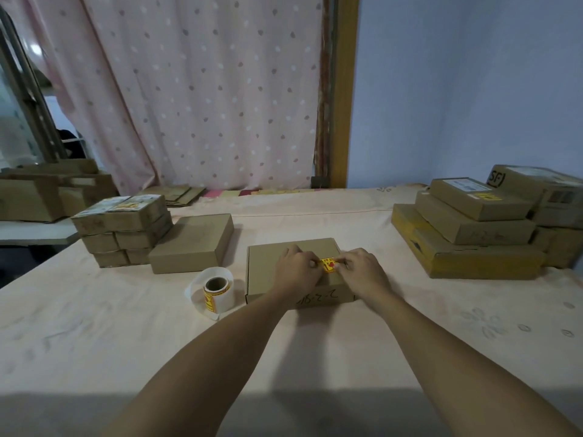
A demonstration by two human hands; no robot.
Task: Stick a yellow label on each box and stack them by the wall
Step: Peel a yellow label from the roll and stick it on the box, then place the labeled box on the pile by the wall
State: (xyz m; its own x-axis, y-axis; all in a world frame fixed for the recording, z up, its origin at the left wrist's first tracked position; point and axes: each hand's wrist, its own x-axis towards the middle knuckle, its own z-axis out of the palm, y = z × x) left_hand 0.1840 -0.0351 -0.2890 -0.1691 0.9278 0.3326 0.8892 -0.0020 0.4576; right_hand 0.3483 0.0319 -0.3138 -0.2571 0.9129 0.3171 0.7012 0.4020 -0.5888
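Both my forearms reach in from the near edge over the surface, pale cloth cover. Landmark: the flat brown box at centre. My left hand and right hand rest on its top, meeting at its right half. Fingers of both hands are closed in a pinch on the yellow label; left fingers on its left edge, right fingers on its right edge. Label lies on or just above the box top, cannot tell if stuck down yet. Handwriting shows on the box's near wall.

Just left of the box, near its front corner: label roll, standing on end, white backing strip looping loose around it, yellow labels on it.

Left of the box and a bit farther back: 1 single plain box, touching a small stack of boxes with a labelled top. Well right of the box, by the blue wall: a bigger box stack, yellow label visible on its top box. Behind the box: pink dotted curtain.
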